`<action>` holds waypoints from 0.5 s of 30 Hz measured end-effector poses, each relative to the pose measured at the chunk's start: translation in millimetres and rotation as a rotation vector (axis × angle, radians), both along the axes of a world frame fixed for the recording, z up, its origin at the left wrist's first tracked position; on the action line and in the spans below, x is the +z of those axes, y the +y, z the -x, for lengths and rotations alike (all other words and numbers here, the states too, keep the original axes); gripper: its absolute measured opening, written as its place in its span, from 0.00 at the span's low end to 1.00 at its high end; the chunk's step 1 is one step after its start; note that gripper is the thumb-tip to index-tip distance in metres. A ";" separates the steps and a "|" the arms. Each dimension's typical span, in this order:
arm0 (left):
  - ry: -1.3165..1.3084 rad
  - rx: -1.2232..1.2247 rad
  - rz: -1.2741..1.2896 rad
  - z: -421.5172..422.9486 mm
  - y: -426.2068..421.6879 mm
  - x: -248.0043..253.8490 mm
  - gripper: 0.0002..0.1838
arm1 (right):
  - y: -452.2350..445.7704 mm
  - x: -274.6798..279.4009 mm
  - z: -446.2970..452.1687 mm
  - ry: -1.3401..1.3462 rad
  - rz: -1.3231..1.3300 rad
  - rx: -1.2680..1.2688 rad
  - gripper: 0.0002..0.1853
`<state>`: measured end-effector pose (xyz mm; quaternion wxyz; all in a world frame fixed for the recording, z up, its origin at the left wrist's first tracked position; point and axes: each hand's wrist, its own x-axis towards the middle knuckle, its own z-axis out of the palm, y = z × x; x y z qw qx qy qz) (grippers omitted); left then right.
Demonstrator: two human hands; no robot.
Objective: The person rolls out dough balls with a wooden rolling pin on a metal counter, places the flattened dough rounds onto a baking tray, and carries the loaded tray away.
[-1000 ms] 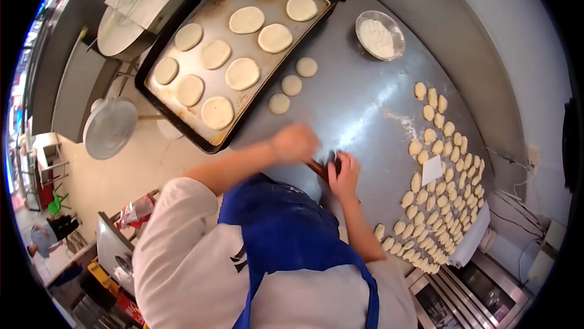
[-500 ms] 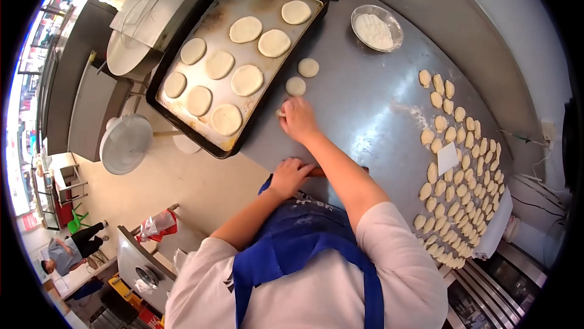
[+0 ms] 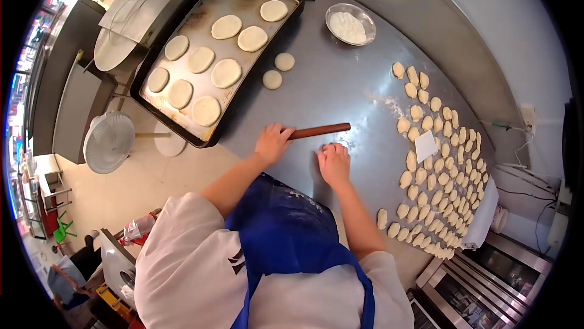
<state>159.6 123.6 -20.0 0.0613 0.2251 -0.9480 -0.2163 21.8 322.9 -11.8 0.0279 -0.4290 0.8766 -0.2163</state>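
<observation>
My left hand [image 3: 274, 143] is closed round the left end of a brown wooden rolling pin [image 3: 322, 130], whose other end points right above the steel table. My right hand [image 3: 334, 163] is just below the pin, low on the table, with its fingers curled; whatever is under them is hidden. Two small dough rounds [image 3: 284, 61] lie beside the large baking tray [image 3: 210, 136]. Wider flat dough rounds [image 3: 226, 73] are spread on that tray.
A metal bowl of white flour [image 3: 350, 24] stands at the back. Several small dough pieces [image 3: 421, 175] cover the table's right side, with a white scraper [image 3: 426, 145] among them. A fan [image 3: 109, 142] stands left of the table. Another person [image 3: 68, 280] is far off at lower left.
My right hand went to the lowest small round by the tray, then came back right; that round is gone from its place. My left hand has moved up with the rolling pin.
</observation>
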 end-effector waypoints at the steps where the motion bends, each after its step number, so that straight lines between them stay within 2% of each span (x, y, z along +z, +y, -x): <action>1: -0.007 0.002 0.003 4.8 0.1 0.9 0.24 | -1.2 -5.3 -8.0 0.006 -0.021 0.021 0.12; 5: -0.004 0.001 0.016 11.1 -0.1 -3.7 0.24 | -4.6 -22.8 -14.5 0.014 -0.036 0.090 0.16; 8: 0.013 0.047 0.001 6.8 3.7 -5.2 0.24 | -10.4 -0.7 -12.0 -0.061 -0.065 0.072 0.19; 13: 0.007 0.103 -0.007 -11.9 11.9 -2.8 0.24 | -21.6 -2.9 -11.5 0.060 -0.079 0.042 0.33; 15: -0.001 0.111 -0.011 -21.9 11.5 -2.8 0.24 | -23.8 -9.6 -13.3 0.013 -0.115 0.013 0.37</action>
